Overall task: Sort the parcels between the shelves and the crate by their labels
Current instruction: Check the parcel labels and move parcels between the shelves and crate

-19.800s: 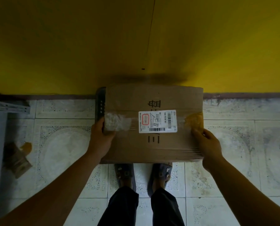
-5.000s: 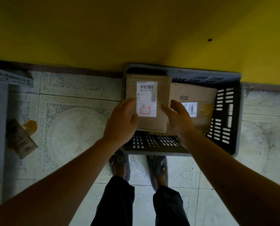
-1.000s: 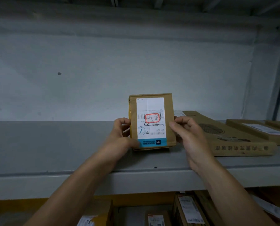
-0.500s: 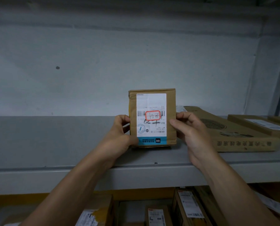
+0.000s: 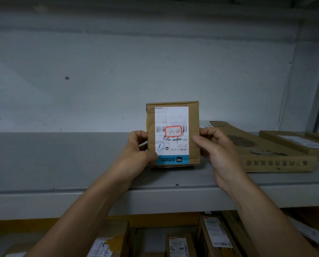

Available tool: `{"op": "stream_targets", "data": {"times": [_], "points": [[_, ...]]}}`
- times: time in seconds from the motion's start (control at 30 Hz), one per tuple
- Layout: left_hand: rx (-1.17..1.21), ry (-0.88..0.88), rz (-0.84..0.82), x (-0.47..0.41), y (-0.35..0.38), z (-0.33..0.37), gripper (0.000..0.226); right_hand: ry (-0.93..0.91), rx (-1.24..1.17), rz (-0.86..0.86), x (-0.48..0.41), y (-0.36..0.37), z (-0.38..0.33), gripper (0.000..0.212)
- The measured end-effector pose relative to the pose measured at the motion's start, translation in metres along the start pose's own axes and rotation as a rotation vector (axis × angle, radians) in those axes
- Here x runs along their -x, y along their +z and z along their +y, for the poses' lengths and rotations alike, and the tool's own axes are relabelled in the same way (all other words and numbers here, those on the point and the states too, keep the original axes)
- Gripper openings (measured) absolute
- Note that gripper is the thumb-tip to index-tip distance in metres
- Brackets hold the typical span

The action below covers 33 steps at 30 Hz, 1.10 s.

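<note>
1. The parcel [image 5: 172,134] stands on end on the shelf [image 5: 62,164], its base seemingly touching the deck, just left of a flat box [image 5: 257,151].
2. The left hand [image 5: 138,151] clasps its left edge, thumb on the front. The right hand [image 5: 214,147] pinches the right edge, fingers curled behind. Holding both sides likely keeps the narrow box from toppling.
3. Its label [image 5: 171,133] faces the person, upside down, probably so the red-boxed mark can be checked.
4. More parcels [image 5: 216,232] sit on the tier below.
5. Placement looks nearly done; only letting go remains.
</note>
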<state>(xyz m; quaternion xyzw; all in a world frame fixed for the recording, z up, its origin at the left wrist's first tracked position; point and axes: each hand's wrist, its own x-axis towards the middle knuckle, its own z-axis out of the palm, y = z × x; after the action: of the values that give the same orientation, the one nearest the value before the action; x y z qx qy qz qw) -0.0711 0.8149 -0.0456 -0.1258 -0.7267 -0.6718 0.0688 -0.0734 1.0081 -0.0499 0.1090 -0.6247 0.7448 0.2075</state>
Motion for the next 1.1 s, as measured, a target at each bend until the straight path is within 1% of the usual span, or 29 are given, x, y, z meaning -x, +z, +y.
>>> {"op": "stream_targets", "data": {"times": [0.07,0.2,0.37,0.43,0.6,0.77,0.93,1.1], "points": [[0.029,0.005,0.009,-0.002,-0.001,-0.002,0.036,-0.015,0.010,-0.005,0.001,0.001,0.000,0.016],[0.093,0.009,0.022,-0.002,-0.002,-0.002,0.038,-0.034,0.053,-0.018,0.004,0.002,-0.002,0.016],[0.167,0.037,-0.006,0.003,-0.004,0.002,0.050,-0.070,0.133,-0.033,0.012,0.009,-0.009,0.020],[0.176,0.045,-0.010,0.004,-0.004,0.003,0.051,-0.083,0.162,-0.027,0.017,0.011,-0.011,0.020],[0.222,0.055,-0.062,0.007,-0.006,0.007,0.048,-0.082,0.179,0.056,0.034,0.014,-0.015,0.018],[0.230,0.112,-0.099,0.007,-0.008,0.006,0.047,-0.077,0.194,0.129,0.061,0.014,-0.018,0.019],[0.263,0.181,-0.072,0.018,-0.004,0.005,0.041,-0.070,0.228,0.150,0.089,0.001,-0.028,0.021],[0.400,0.148,-0.053,0.035,0.013,0.015,0.024,-0.058,0.238,0.219,0.119,-0.032,-0.041,0.025]]}}
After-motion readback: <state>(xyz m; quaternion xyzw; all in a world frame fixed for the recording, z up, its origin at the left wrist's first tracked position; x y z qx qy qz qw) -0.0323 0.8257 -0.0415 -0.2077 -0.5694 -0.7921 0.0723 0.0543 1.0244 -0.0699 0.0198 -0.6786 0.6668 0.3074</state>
